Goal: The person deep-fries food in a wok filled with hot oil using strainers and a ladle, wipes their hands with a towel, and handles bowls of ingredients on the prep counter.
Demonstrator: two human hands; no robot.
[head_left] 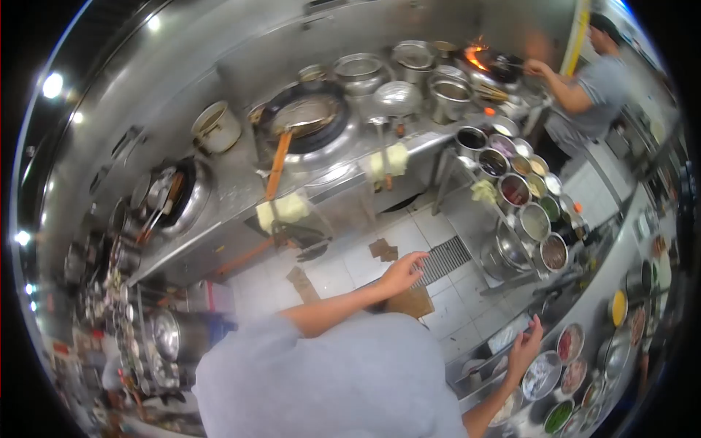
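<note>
Steel kitchen, floor of white tiles (339, 271) with a drain grate (447, 261); cooking range (237, 157) along the far side, a person (595, 84) at far right working a flaming wok (504, 67). Left hand (401, 272) open and empty over the floor; right hand (524, 347) open, empty, near the bowl of pale food (542, 376) on the right, contact indeterminable.

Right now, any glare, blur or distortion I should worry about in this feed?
Head view: heavy fisheye, black corners, shapes stretched toward the rim. Head view: lamps blown out at left, flame glaring at upper right, sheen on the steel wall. Head view: soft overall; clutter at lower left too smeared to identify, left hand and right hand readable.
</note>
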